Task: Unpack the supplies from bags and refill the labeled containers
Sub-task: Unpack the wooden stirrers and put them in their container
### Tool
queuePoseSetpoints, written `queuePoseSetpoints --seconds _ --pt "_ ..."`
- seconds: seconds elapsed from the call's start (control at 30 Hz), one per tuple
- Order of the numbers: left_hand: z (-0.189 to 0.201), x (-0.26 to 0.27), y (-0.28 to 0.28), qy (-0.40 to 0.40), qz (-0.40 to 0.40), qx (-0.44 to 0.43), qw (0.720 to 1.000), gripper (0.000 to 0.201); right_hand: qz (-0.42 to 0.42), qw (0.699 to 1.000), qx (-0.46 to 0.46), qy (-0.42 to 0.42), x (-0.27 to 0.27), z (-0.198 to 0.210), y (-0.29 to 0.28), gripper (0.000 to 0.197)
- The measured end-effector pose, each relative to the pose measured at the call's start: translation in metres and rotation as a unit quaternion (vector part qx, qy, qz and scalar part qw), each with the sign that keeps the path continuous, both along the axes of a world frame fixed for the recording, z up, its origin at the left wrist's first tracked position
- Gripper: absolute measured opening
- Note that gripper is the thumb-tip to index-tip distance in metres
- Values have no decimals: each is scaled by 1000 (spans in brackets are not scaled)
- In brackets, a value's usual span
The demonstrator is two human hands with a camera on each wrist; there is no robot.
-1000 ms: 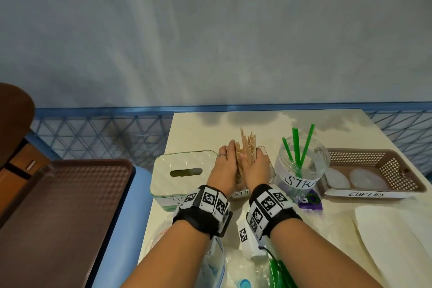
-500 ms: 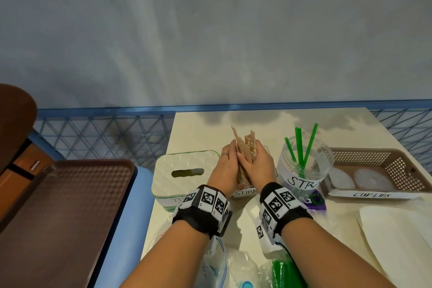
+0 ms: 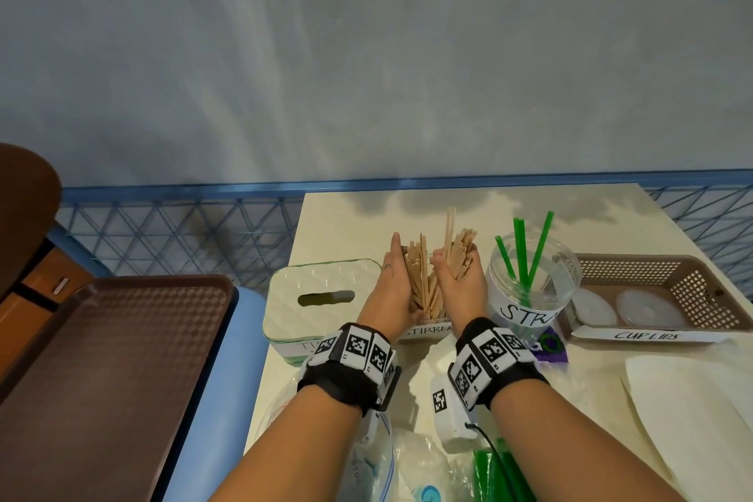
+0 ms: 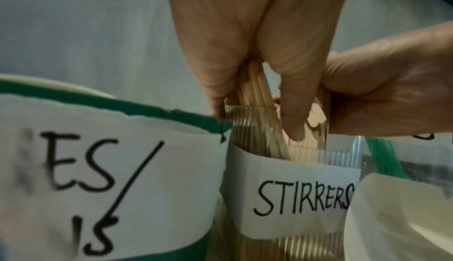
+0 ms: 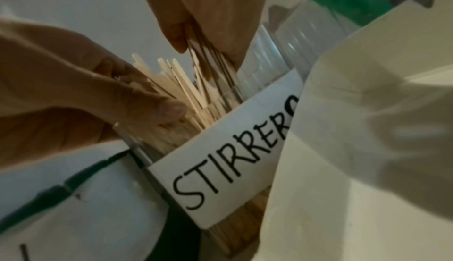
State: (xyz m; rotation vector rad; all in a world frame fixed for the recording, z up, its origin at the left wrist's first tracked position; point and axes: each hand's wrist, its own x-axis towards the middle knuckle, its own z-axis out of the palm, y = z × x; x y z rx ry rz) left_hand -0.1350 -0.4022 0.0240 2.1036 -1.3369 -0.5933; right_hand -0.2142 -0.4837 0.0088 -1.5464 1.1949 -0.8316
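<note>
A clear container labelled STIRRERS [image 3: 428, 331] [image 4: 301, 197] [image 5: 232, 168] stands on the cream table [image 3: 346, 216], packed with wooden stirrers [image 3: 419, 281] [image 5: 181, 83]. My left hand [image 3: 393, 281] [image 4: 245, 42] lies along the left group, fingers straight up and the thumb pressed over the sticks inside the rim. My right hand [image 3: 462, 277] [image 5: 208, 13] curls round a second bunch of stirrers [image 3: 458, 253] just right of it, their lower ends in the container. A small gap separates the two bunches.
A white tissue box [image 3: 322, 298] touches the container's left side. A clear straw jar [image 3: 529, 281] with green straws stands on its right, then a brown cup-lids basket [image 3: 660, 298]. Plastic bags [image 3: 379, 461] and packed green straws [image 3: 497, 473] lie near me. A brown tray [image 3: 102, 379] sits left.
My hands were pressed together round one bundle of stirrers. They have parted, the bundle is split in two, and my right hand has shifted right with its bunch.
</note>
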Motion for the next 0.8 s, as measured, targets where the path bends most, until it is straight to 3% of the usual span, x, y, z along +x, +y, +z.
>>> queuePoseSetpoints --seconds 0.13,0.2,0.43,0.53,0.67,0.8 --pt "-2 -1 2 8 -6 -5 1000 110 44 993 -24 108 8 -4 2 46" --pt "-2 -1 2 15 4 -22 1000 97 53 992 -18 115 11 -10 5 43" --pt "6 -8 -1 47 15 -76 996 70 67 998 5 0 5 1 13 34" --pt "4 -8 -2 60 34 -78 995 68 70 998 -2 2 2 1 12 35" --pt "3 -2 -3 63 61 -80 993 64 63 998 -17 -11 2 1 12 53" --pt "6 -3 -2 47 56 -68 995 60 58 998 -12 -25 1 6 19 50"
